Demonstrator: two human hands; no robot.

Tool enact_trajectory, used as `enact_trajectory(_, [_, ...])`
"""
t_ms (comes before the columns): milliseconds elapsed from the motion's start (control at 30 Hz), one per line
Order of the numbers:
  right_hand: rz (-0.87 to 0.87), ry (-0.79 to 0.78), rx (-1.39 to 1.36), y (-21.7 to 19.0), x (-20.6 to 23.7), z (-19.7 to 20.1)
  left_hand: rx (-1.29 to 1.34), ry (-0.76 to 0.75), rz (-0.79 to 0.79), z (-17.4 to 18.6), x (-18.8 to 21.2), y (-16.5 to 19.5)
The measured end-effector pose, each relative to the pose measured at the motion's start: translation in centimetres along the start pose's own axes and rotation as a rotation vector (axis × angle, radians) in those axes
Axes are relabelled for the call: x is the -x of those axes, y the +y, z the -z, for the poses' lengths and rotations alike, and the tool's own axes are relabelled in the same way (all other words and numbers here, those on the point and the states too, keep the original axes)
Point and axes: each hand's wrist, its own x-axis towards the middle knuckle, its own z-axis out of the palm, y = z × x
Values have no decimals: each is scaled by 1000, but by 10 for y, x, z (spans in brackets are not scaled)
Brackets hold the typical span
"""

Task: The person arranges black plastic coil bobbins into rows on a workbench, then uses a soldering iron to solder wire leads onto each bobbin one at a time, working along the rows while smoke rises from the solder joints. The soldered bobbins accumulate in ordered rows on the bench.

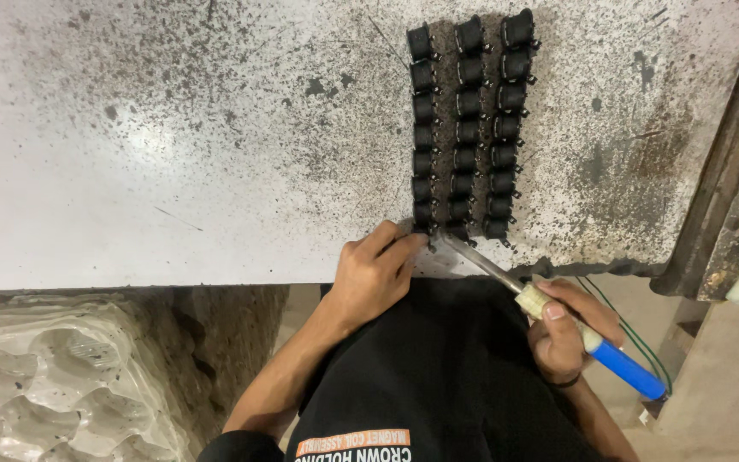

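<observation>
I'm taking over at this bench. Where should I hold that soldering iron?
Grip the soldering iron at its blue handle, from the rear, bench-edge side, as the right hand does. The bare metal shaft points toward the rows of black parts, so it is probably hot.

three rows of parts (465,128) on the table (173,154) — tray (53,385) below-left.
</observation>
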Motion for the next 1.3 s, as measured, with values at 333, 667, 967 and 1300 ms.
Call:
enact_trajectory(333, [15, -1, -170, 7, -17, 14, -80, -8, -69, 9, -8, 7])
enact_trajectory(667, [-404, 71, -772, 26, -17, 49, -119, 160, -272, 47, -21, 43])
enact_trajectory(967, [151, -283, -60, -6, -14, 13, -156, 87, -44, 6, -1, 22])
enact_trajectory(1300, [151, -379, 93, -30, -29, -3, -123, 52, -48, -1, 3, 8])
